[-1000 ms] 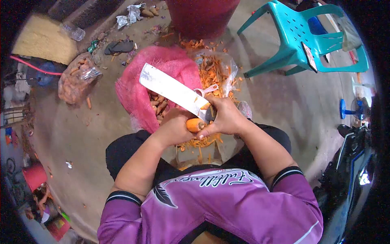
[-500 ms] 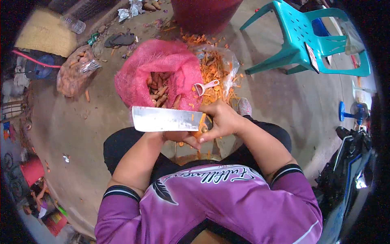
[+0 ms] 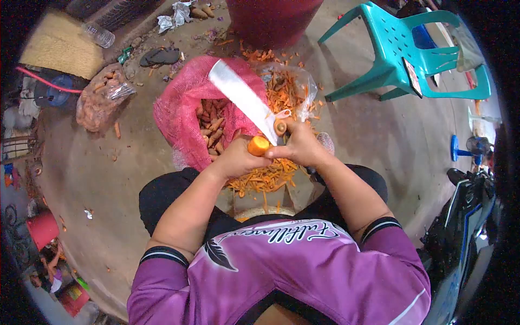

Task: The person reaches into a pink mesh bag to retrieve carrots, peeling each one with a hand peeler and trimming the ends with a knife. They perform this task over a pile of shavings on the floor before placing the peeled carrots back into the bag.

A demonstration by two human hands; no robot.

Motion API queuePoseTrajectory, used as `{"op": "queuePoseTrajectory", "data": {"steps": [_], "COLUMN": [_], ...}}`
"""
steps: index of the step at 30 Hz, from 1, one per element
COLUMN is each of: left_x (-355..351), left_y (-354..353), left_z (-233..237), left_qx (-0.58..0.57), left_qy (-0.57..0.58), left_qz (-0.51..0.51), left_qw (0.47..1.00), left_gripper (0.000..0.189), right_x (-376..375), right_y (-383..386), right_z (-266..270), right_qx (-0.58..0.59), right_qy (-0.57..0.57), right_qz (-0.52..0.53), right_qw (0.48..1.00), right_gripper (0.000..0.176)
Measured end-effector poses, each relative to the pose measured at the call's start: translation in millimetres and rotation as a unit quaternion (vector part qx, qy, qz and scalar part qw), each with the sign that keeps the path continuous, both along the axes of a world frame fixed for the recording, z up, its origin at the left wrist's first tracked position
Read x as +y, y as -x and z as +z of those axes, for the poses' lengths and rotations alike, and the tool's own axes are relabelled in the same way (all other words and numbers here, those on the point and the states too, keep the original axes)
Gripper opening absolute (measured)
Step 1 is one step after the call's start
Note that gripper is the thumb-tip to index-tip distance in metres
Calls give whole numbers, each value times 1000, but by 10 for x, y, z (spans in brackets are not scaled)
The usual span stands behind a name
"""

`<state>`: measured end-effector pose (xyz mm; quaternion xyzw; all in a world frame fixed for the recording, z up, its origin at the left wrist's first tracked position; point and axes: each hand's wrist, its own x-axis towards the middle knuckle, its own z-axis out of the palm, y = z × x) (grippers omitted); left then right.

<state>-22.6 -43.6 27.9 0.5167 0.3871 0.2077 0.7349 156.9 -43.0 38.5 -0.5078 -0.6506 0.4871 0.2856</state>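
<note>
My right hand (image 3: 303, 143) is closed around the handle of a broad cleaver-like knife (image 3: 241, 95). Its pale blade points up and left, over the pink mesh sack (image 3: 181, 97). In my left hand (image 3: 238, 158) is a peeled orange root vegetable (image 3: 259, 145), with its bright rounded end facing up. Both hands are close together, the blade's lower end beside the vegetable. Orange cut strips (image 3: 262, 176) lie below my hands. Reddish-brown root vegetables (image 3: 213, 122) fill the sack's opening. A white peeler (image 3: 283, 114) shows partly behind the blade.
Orange peelings (image 3: 279, 92) lie on a clear plastic sheet beyond the sack. A dark red tub (image 3: 273, 21) stands at the top, a teal chair (image 3: 387, 43) at upper right. A filled plastic bag (image 3: 103, 97) sits left; a motorcycle (image 3: 460, 216) stands right.
The knife has swung from lying level across my hands to pointing up and left. My left hand has come up into view with the orange root vegetable, and the strips below are uncovered.
</note>
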Motion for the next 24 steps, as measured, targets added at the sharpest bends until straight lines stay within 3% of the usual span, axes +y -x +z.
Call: {"op": "queuePoseTrajectory", "data": {"steps": [1, 2, 4, 5, 6, 7, 8, 9, 11, 12, 13, 14, 17, 21, 23, 24], "left_x": [-15, -24, 13, 67, 120, 228, 509, 793, 1495, 1769, 2109, 2191, 2198, 1856, 1744, 1699], "left_y": [-14, -31, -103, -102, -101, -171, -152, -173, -251, -358, -340, -453, -431, -127, 205, 376], "left_z": [4, 29, 186, 68, -49, 54, -67, 104, 658, 958, 1219, 1611, 2083, 1444, 765, 264], "left_qx": [-6, -11, 121, 123, 125, 123, 145, 64, -106, -189, -215, -286, -253, -113, -16, 0], "left_qy": [-6, -13, 37, 38, 40, 34, -46, 27, 54, 53, -34, -36, -113, -158, -9, 66], "left_qz": [18, 34, 71, 87, 102, 172, 173, 195, 161, 207, 123, 104, 102, 4, -42, -25], "left_qw": [1000, 999, 989, 988, 986, 977, 973, 978, 980, 958, 968, 952, 955, 981, 999, 997], "left_gripper": [18, 19, 18, 17, 17, 17, 15, 11, 20, 25, 28, 22, 59, 33, 33, 24], "right_x": [-22, -37, -29, -10, 8, 32, 52, 73, 108, 112, 124, 139, 133, 171, 126, 90], "right_y": [33, 41, 39, 21, -19, -54, -94, -138, -230, -282, -318, -331, -360, -483, -404, -415], "right_z": [35, 53, 9, 33, 133, 118, 36, -35, -151, -260, -308, -300, -255, -789, -964, -1182], "right_qx": [-16, -42, 41, 82, 44, 61, 79, 97, 112, 115, 118, 110, 134, 38, 22, -10], "right_qy": [-15, 50, 61, 64, 131, 154, 178, 202, 248, 242, 235, 240, 267, 276, 276, 290], "right_qz": [5, 9, -29, -48, -78, -117, -155, -193, -209, -217, -224, -223, -232, -244, -274, -284], "right_qw": [1000, 998, 997, 993, 987, 979, 969, 955, 939, 939, 938, 938, 926, 929, 921, 914], "right_gripper": [44, 40, 38, 38, 37, 36, 35, 35, 32, 32, 32, 33, 35, 44, 47, 48]}}
